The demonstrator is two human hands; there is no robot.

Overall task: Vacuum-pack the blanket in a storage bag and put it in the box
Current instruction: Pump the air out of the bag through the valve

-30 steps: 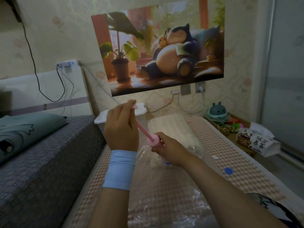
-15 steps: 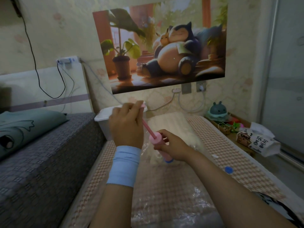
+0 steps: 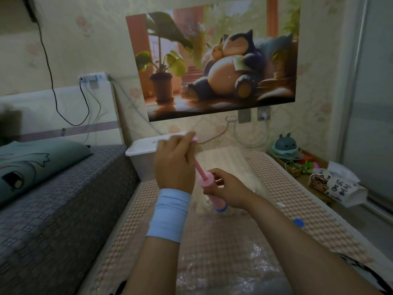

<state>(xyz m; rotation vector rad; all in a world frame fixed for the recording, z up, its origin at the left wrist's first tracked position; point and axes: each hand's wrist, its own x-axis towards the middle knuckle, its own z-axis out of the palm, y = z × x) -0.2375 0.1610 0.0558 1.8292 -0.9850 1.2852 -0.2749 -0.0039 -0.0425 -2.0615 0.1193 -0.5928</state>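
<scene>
A pink hand pump (image 3: pixel 209 189) with a blue base stands tilted on the clear storage bag (image 3: pixel 225 258) spread over the checked mat. My right hand (image 3: pixel 226 191) grips the pump's barrel. My left hand (image 3: pixel 174 163), with a pale blue wristband, grips the pump's handle, and the pink rod is drawn out above the barrel. The cream blanket (image 3: pixel 229 165) lies inside the bag beyond my hands. A white plastic box (image 3: pixel 141 154) with its lid on stands behind my left hand.
A grey-covered bed (image 3: pixel 53 199) with a teal pillow rises at left. A small blue cap (image 3: pixel 298 222) lies on the mat at right. A low shelf with a toy and a tissue pack (image 3: pixel 338 186) stands by the right wall.
My left hand has pulled the pump handle up and away from the barrel, so more of the rod shows. The right hand keeps its hold on the barrel.
</scene>
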